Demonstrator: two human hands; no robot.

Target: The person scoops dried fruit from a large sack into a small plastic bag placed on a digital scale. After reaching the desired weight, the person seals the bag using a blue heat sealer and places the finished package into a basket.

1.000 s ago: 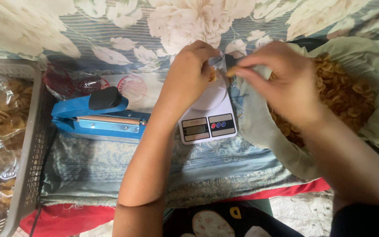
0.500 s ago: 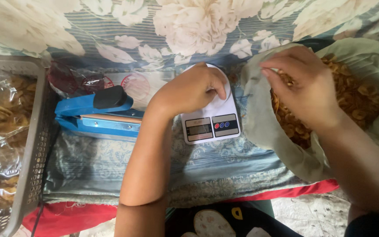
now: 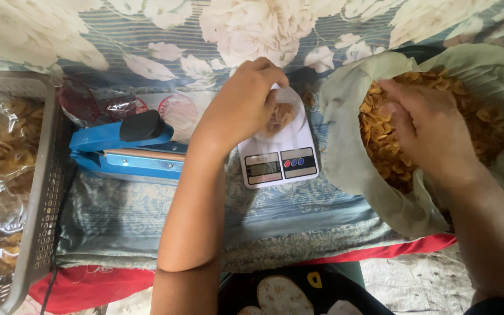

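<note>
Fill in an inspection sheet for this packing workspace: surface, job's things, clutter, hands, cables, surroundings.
Surface: floral cloth spread flat.
Job's things: white kitchen scale carrying a small clear bag of chips; large cloth-lined sack of chips on the right.
Clutter: blue heat sealer; grey basket of packed chip bags at left.
Hands: left hand holds the small bag on the scale; right hand is down in the sack, on the chips.
Cables: dark cord below the basket.
Surroundings: red cloth at the near edge.

One camera on my head looks steeply down from close above, facing forward over my forearms onto the floral cloth (image 3: 147, 35), cropping its far edge.
</note>
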